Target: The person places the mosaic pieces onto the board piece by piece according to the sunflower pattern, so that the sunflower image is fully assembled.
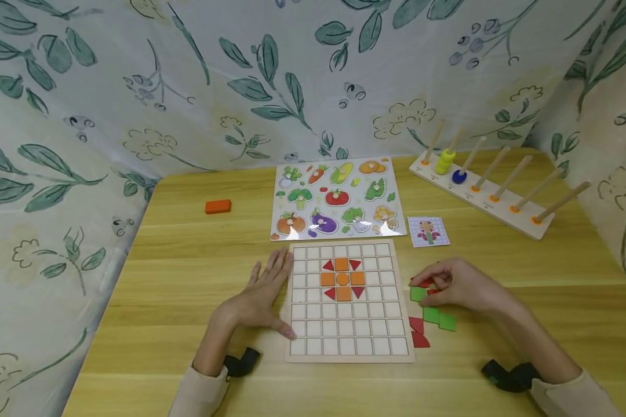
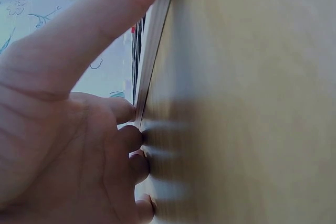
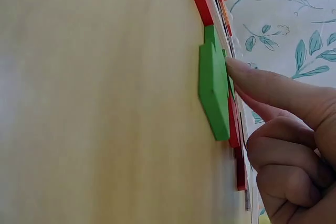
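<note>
Now the left hand (image 1: 258,298) lies flat on the surface (image 1: 188,289), fingers (image 1: 279,269) straight and slightly spread, their tips and thumb touching the left edge of the grid board (image 1: 347,344). Just right of the board, the right hand (image 1: 456,284) rests on loose tiles; its curled fingers (image 3: 262,85) touch a green tile (image 3: 212,90), with red tiles (image 1: 419,333) just below them.

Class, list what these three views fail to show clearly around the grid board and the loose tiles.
- Head view: tiles under the right hand are covered by its fingers.
- Head view: the pattern card is too small to read.
- Left wrist view: the grid board is seen edge-on, blocked by the left hand.
- Right wrist view: the green tile hides the red tiles behind it.
</note>
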A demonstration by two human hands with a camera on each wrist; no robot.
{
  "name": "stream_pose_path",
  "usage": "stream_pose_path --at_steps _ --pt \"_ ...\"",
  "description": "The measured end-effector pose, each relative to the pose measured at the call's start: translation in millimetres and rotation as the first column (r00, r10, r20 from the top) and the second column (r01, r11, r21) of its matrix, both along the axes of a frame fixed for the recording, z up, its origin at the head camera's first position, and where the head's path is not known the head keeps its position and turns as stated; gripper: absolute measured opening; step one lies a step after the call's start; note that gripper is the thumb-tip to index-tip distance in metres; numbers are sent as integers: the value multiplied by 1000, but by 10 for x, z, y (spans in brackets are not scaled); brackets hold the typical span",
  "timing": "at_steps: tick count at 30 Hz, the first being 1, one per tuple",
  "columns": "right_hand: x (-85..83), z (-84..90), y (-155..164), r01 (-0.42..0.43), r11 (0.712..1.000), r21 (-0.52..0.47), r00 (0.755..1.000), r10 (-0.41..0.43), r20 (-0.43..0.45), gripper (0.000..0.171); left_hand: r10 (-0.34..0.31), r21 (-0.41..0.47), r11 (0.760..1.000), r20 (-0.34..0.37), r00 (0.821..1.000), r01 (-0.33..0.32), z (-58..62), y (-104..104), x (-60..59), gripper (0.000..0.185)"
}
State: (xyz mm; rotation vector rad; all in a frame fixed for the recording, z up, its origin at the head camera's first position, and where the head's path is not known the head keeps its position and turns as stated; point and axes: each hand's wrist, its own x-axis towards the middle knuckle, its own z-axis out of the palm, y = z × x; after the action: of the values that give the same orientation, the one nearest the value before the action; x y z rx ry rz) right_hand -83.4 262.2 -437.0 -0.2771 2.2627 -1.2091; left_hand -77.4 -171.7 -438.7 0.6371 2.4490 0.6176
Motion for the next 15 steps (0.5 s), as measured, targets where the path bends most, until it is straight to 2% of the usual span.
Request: stream_pose_path --at_steps 5,12,15 --pt "6 -8 -36 -15 1000 22 1000 15 -9 34 5 -5 1000 6 1000 -5 12 -3 0 155" --pt "-15 0 -44 59 994 94 997 -55 -47 35 -2 2 1000 -7 1000 2 3 -3 1 155" --pt "-12 1 -20 60 992 107 997 -55 -51 36 -3 1 1000 -8 1000 3 -6 -1 0 155"
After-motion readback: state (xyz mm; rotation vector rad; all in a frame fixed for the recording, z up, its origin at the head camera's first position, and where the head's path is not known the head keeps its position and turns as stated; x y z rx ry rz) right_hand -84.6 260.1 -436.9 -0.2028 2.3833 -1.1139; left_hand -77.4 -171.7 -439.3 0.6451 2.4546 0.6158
